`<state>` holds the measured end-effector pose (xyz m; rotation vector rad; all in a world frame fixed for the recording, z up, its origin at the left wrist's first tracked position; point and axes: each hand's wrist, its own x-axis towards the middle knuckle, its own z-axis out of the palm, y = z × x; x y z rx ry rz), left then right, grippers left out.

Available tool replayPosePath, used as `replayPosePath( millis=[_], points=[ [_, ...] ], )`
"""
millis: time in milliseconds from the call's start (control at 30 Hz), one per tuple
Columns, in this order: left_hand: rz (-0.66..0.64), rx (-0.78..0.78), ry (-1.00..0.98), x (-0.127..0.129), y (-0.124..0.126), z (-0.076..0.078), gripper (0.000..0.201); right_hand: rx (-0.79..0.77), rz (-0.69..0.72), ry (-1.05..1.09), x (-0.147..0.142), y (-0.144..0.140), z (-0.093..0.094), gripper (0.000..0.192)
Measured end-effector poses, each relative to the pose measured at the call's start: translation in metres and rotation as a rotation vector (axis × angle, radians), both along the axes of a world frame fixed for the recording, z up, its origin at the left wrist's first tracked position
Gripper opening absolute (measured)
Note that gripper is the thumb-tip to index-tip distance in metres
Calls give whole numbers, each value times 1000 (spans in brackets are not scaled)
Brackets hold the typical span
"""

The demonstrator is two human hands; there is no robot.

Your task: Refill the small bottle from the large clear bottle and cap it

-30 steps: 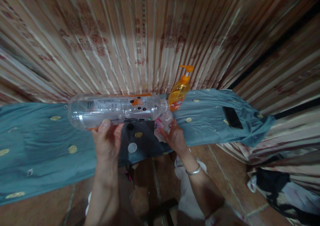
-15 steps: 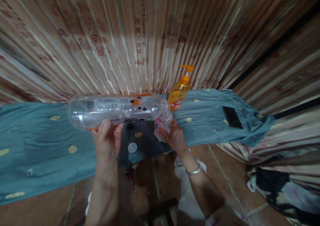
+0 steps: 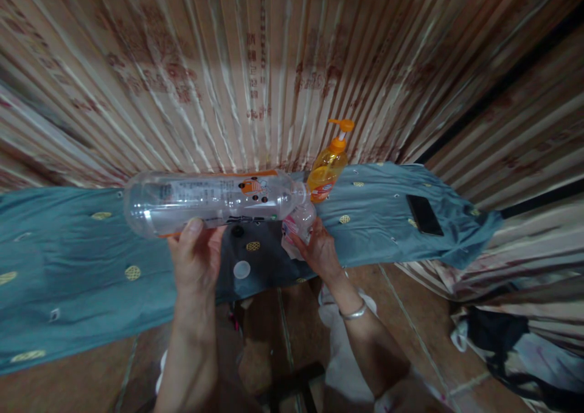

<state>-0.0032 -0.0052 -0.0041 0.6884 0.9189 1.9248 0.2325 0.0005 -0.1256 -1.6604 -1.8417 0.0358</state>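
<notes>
A large clear plastic bottle (image 3: 205, 200) lies on its side in the air, its neck pointing right. My left hand (image 3: 196, 249) is closed around its underside, thumb on the near face. Lower right of its neck is a small clear bottle (image 3: 301, 218) with a pink label. My right hand (image 3: 319, 249) grips this small bottle. The large bottle's neck is right at the small bottle's top; whether they touch I cannot tell. Whether any liquid passes between them does not show. Just behind stands an orange pump bottle (image 3: 326, 170) with yellow liquid.
A teal patterned cloth (image 3: 82, 249) covers the long narrow table. On it lie a round translucent cap (image 3: 241, 270), a small dark cap (image 3: 236, 231) and, at right, a black phone (image 3: 424, 215). A pleated curtain (image 3: 219, 84) hangs directly behind. Dark fabric (image 3: 497, 334) lies at lower right.
</notes>
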Motion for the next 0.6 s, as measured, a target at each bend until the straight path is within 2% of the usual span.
replayPosePath(
  millis=[200, 467, 600],
  points=[
    [-4, 0, 15, 1, 1, 2, 47, 33, 7, 9, 0, 0, 0, 57],
    [-17, 8, 61, -4, 1, -3, 44, 17, 4, 3, 0, 0, -1, 60],
    [12, -14, 11, 0, 1, 0, 47, 13, 1, -7, 1, 0, -1, 61]
  ],
)
